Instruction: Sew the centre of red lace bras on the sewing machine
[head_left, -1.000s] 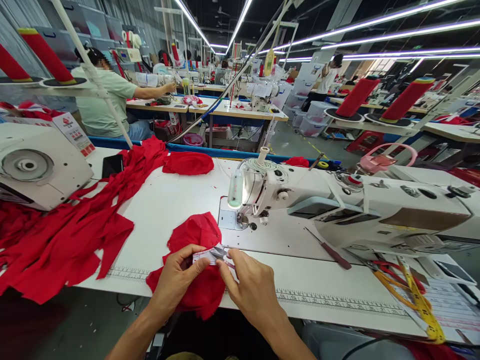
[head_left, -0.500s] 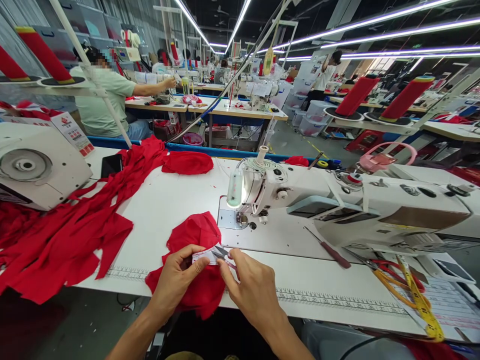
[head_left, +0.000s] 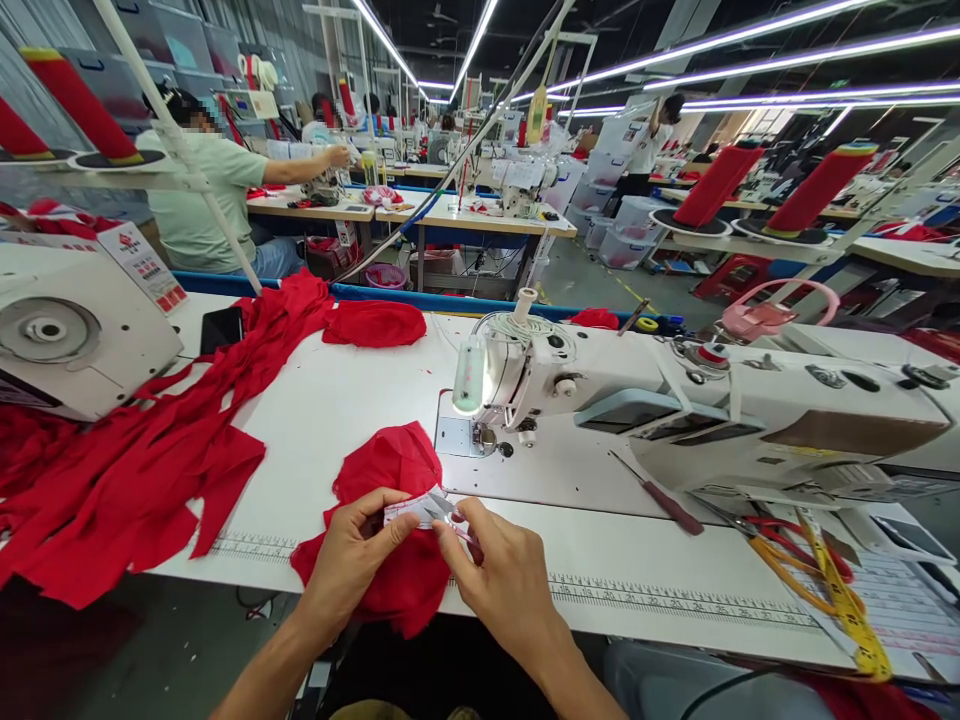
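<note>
My left hand (head_left: pixel 352 555) pinches a small white label (head_left: pixel 405 510) lying over a red fabric piece (head_left: pixel 394 455) at the table's front edge. In my right hand (head_left: pixel 506 570) is a pair of thread snips (head_left: pixel 444 507), held between thumb and fingers. Their pointed blades rest against the label's right part. Some of the red cloth hangs over the edge below my hands. Just beyond, to the right, stands the sewing machine (head_left: pixel 517 390) with its needle area lit.
A long heap of red fabric (head_left: pixel 187 430) covers the left side, and a folded red piece (head_left: pixel 375 324) lies behind. On the right are a brown-handled awl (head_left: pixel 667 505), orange-handled scissors (head_left: pixel 787 570) and a yellow tape measure (head_left: pixel 844 610). A co-worker (head_left: pixel 202 190) sits at the far left.
The snips' blades have shifted slightly on the label and my right fingers have moved a little. My left hand keeps its grip. The co-worker's arm has moved slightly.
</note>
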